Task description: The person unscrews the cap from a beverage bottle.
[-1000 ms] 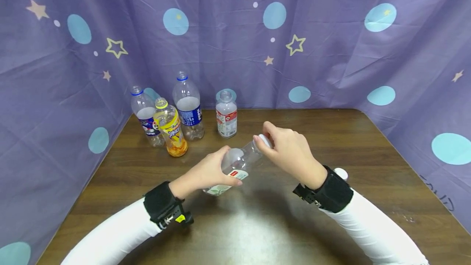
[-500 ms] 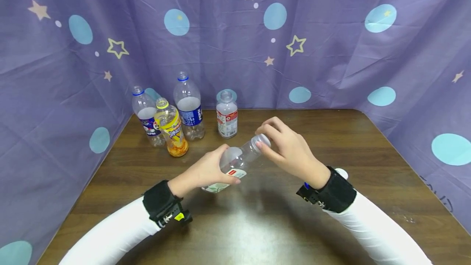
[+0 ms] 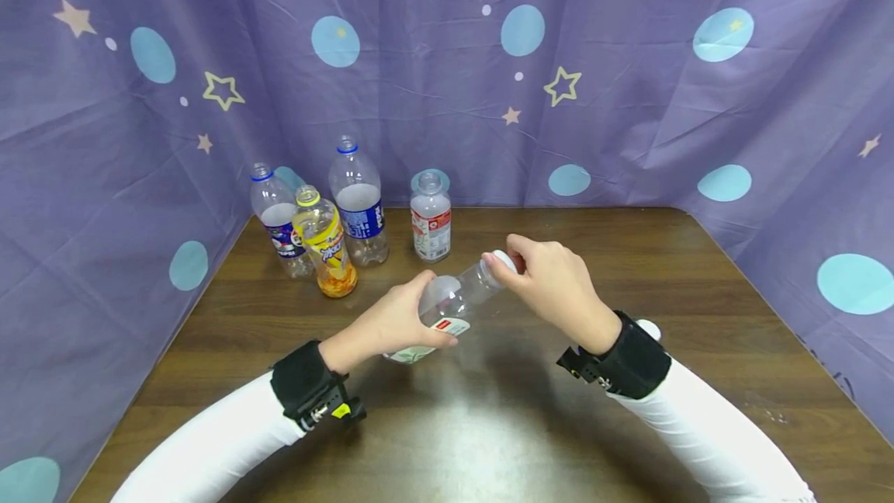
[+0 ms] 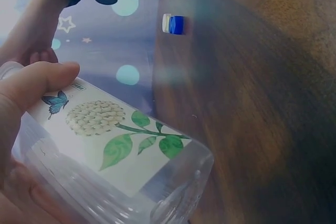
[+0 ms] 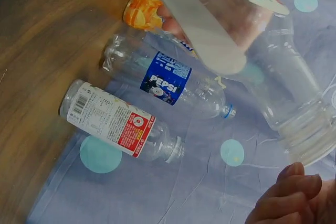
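Note:
A clear plastic bottle (image 3: 447, 309) with a white flower label (image 4: 113, 135) is held tilted above the brown table (image 3: 489, 425), neck pointing up and right. My left hand (image 3: 394, 324) grips its body from below. My right hand (image 3: 548, 278) pinches the white cap (image 3: 501, 261) on the bottle's neck. In the right wrist view the bottle's neck (image 5: 294, 124) fills the right side, with fingertips (image 5: 291, 190) just below it.
Four uncapped bottles stand at the back left: two Pepsi bottles (image 3: 358, 204) (image 3: 275, 220), a yellow-labelled bottle (image 3: 324, 251) and a small red-labelled bottle (image 3: 430, 217). Loose caps, white and blue (image 4: 173, 24), lie behind my right wrist. Purple cloth walls in the table.
My right hand's fingers, spread loosely over the cap half a second ago, have closed on it again. The bottle and my left hand have stayed in place.

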The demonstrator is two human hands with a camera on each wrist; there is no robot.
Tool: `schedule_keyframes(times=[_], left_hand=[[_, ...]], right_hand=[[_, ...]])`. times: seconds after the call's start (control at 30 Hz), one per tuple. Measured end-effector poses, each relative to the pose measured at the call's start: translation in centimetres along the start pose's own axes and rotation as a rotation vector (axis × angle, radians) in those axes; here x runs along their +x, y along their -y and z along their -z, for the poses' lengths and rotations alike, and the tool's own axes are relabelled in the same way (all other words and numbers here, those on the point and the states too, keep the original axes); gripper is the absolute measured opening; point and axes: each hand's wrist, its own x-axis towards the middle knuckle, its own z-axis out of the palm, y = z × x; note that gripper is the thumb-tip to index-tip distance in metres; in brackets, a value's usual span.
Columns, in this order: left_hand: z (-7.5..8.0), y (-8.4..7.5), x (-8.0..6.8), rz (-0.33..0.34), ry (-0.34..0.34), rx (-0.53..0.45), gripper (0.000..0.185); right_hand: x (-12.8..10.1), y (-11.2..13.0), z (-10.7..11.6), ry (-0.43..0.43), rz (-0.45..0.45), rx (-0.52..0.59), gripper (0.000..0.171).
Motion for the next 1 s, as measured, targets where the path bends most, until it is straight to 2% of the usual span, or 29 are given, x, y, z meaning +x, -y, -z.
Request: schedule_keyframes(times=[0.1,0.2,0.3,0.47,0.53,0.6,0.7,0.83,0.9,1.0], left_hand=[[0.1,0.0,-0.1,-0.002,-0.007,-0.002,0.067],[0.3,0.1,-0.1,-0.006,-0.017,0.001,0.068],[0.4,0.2,-0.1,-0.004,-0.020,0.013,0.068],[0.4,0.5,-0.2,0.001,-0.012,0.010,0.069],[0.3,0.6,-0.2,0.000,-0.012,0.009,0.069],[0.3,0.6,-0.2,-0.002,-0.015,0.009,0.069],[0.2,0.4,-0.2,-0.007,-0.016,0.010,0.068],[0.0,0.0,-0.3,-0.015,0.006,0.005,0.068],[0.0,-0.1,-0.3,-0.017,0.014,-0.001,0.068],[0.1,-0.3,-0.2,-0.012,0.010,-0.009,0.068]], right_hand=[[0.0,-0.2,0.2,-0.001,0.066,0.042,0.039],[0.0,-0.7,0.5,0.006,0.179,0.112,0.027],[0.0,-1.2,1.1,0.054,0.283,0.179,0.020],[0.1,-2.1,1.9,0.148,0.415,0.258,0.039],[0.1,-2.4,2.0,0.145,0.459,0.265,0.046],[0.1,-2.4,1.7,0.092,0.493,0.276,0.047],[0.0,-2.1,0.7,-0.039,0.499,0.330,0.041],[-0.1,-1.4,-0.8,-0.185,0.443,0.443,0.025],[-0.1,-1.2,-1.1,-0.206,0.385,0.452,0.021],[0.0,-0.9,-0.9,-0.173,0.244,0.380,0.024]])
